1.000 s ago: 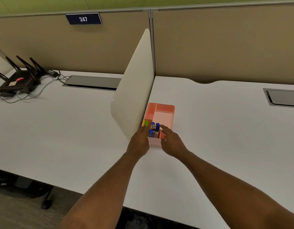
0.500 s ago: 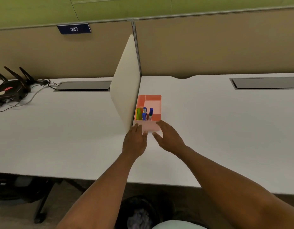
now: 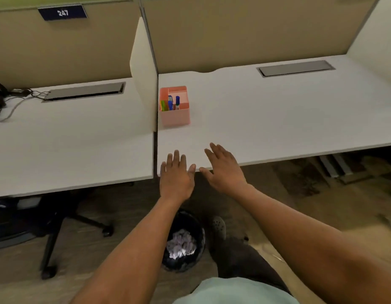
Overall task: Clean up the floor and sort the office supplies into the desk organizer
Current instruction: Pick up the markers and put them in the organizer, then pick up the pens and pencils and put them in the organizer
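Note:
A pink desk organizer [image 3: 175, 116] stands on the white desk [image 3: 267, 119] beside the cream divider panel [image 3: 144, 69]. Blue markers [image 3: 177, 102] and a green and yellow highlighter [image 3: 163, 105] stick up from its front compartments. My left hand [image 3: 175, 176] and my right hand [image 3: 224, 170] hover over the desk's front edge, well short of the organizer. Both are empty, palms down, fingers spread.
A black waste bin [image 3: 183, 242] with crumpled paper stands on the carpet under my arms, a dark shoe [image 3: 218, 227] beside it. An office chair base [image 3: 58, 233] sits under the left desk. Cables [image 3: 12, 99] lie at far left. Grey cable hatches [image 3: 295, 68] are set into the desks.
Both hands have let go of the organizer and drawn back toward the desk's front edge. The view has tilted down and back, revealing the floor and bin.

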`<state>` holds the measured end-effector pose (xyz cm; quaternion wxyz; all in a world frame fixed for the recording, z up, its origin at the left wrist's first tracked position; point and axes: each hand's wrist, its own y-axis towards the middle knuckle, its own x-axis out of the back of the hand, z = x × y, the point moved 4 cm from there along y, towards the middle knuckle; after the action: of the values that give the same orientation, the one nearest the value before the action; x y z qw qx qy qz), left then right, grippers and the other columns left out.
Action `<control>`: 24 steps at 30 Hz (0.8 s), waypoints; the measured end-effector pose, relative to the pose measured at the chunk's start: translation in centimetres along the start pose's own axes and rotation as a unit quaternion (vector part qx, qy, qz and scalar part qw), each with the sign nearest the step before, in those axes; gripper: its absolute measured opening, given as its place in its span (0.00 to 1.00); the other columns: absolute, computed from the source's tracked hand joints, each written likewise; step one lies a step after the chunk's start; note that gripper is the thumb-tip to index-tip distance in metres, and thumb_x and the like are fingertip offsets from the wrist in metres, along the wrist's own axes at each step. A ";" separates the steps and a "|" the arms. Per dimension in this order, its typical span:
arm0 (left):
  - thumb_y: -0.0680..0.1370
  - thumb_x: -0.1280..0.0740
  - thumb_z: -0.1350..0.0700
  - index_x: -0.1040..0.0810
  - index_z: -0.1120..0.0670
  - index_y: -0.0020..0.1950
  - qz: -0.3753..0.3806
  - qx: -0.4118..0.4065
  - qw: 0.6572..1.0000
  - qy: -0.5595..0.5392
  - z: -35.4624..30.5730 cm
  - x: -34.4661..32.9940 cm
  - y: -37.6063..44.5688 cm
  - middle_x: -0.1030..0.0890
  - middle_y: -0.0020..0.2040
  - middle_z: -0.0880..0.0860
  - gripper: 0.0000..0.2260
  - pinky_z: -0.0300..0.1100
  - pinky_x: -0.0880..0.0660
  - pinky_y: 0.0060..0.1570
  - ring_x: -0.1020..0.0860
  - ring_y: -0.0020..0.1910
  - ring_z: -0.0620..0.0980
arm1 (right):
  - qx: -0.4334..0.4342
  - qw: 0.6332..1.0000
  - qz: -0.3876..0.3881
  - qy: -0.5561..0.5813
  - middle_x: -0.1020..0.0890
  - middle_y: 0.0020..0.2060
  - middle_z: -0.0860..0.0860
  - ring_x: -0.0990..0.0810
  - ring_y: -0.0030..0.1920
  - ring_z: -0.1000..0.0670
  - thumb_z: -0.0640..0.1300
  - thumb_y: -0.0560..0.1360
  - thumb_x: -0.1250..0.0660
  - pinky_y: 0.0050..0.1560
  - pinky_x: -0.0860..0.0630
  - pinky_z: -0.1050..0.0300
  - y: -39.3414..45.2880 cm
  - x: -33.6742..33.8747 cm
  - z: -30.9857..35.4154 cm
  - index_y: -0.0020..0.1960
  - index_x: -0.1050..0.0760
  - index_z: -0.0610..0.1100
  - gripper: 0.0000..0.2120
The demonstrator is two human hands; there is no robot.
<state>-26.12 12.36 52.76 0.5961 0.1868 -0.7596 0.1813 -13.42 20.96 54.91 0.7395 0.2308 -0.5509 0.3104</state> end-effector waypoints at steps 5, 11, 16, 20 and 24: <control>0.83 0.56 0.42 0.43 0.55 0.78 0.009 -0.035 0.999 -0.024 -2.1 0.0 -4.6 0.47 0.80 0.55 0.27 0.54 0.54 0.77 0.52 0.79 0.55 | -0.049 0.999 -0.005 -0.011 0.47 0.79 0.50 0.51 0.78 0.49 0.63 0.79 0.47 0.77 0.52 0.48 -6.4 0.9 -1.5 0.78 0.47 0.48 0.32; 0.83 0.53 0.43 0.38 0.55 0.76 0.016 -0.057 0.997 -0.052 -4.5 -2.0 -7.7 0.43 0.79 0.55 0.26 0.54 0.51 0.77 0.48 0.78 0.55 | -0.095 0.995 0.001 -0.021 0.44 0.78 0.49 0.49 0.78 0.48 0.62 0.79 0.45 0.77 0.49 0.48 -12.2 0.5 -3.6 0.77 0.44 0.48 0.31; 0.83 0.54 0.43 0.37 0.55 0.75 0.041 -0.062 0.994 -0.084 -6.5 -5.5 -9.7 0.42 0.79 0.55 0.26 0.54 0.51 0.77 0.48 0.78 0.55 | -0.128 0.991 0.033 -0.032 0.44 0.78 0.49 0.49 0.78 0.49 0.62 0.80 0.46 0.77 0.48 0.48 -16.0 -0.7 -6.4 0.77 0.44 0.48 0.31; 0.83 0.53 0.43 0.36 0.56 0.74 0.073 -0.064 0.991 -0.096 -7.8 -9.1 -11.1 0.40 0.78 0.55 0.25 0.53 0.51 0.76 0.46 0.78 0.55 | -0.159 0.985 0.065 -0.032 0.42 0.77 0.49 0.47 0.78 0.48 0.62 0.79 0.46 0.77 0.46 0.48 -18.7 -2.5 -9.2 0.76 0.42 0.47 0.31; 0.83 0.51 0.44 0.34 0.56 0.74 0.097 -0.055 0.986 -0.121 -8.6 -13.3 -12.3 0.39 0.77 0.56 0.24 0.53 0.51 0.76 0.45 0.78 0.55 | -0.179 0.978 0.103 -0.031 0.42 0.77 0.49 0.47 0.78 0.48 0.61 0.80 0.46 0.77 0.47 0.50 -21.2 -5.0 -12.0 0.76 0.41 0.47 0.30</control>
<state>-9.84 6.97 42.36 0.4892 0.0997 -0.8492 0.1720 8.73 13.29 46.65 0.7153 0.0461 -0.6411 0.2743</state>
